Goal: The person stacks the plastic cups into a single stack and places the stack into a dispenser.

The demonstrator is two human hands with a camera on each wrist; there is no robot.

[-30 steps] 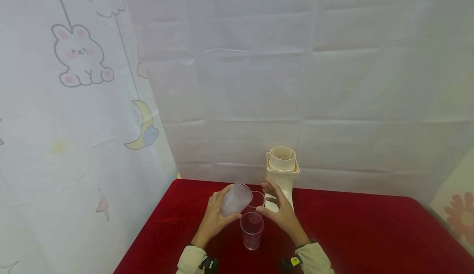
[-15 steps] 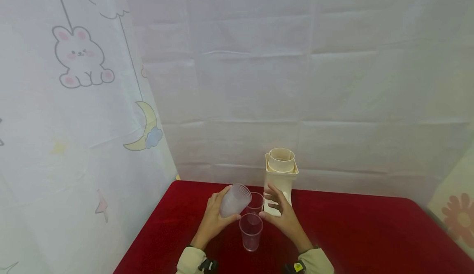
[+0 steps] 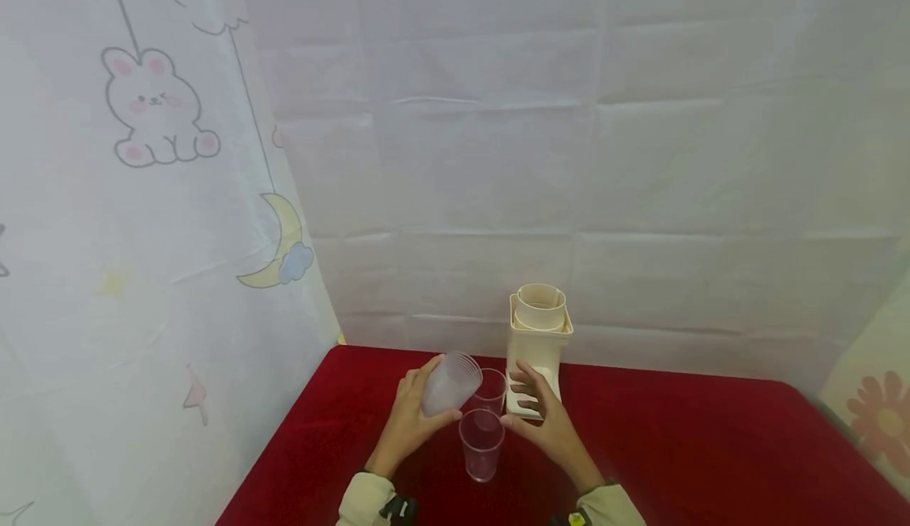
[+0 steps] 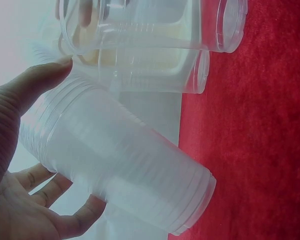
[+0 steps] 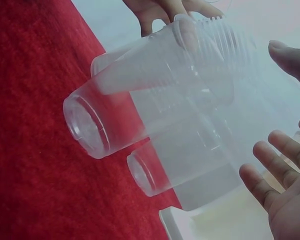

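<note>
My left hand (image 3: pixel 411 423) grips a nested stack of clear plastic cups (image 3: pixel 450 385), thumb on one side and fingers on the other. The stack tilts, its rims up and toward the right; in the left wrist view the stack (image 4: pixel 125 155) slants with its base near the red cloth. Two single clear cups stand upright beside it: a front cup (image 3: pixel 482 451) and a back cup (image 3: pixel 490 388). My right hand (image 3: pixel 547 423) is just right of them, fingers spread and slightly bent, holding nothing. In the right wrist view its fingers (image 5: pixel 280 160) are apart from the cups.
A cream plastic holder (image 3: pixel 540 344) with a round open top stands behind my right hand, close to the white backdrop (image 3: pixel 462 194). Red cloth (image 3: pixel 675 431) covers the table. A printed white curtain (image 3: pixel 213 273) borders the left side.
My right hand has drawn a little to the right and down, away from the two standing cups. The left hand and the stack stay almost where they were.
</note>
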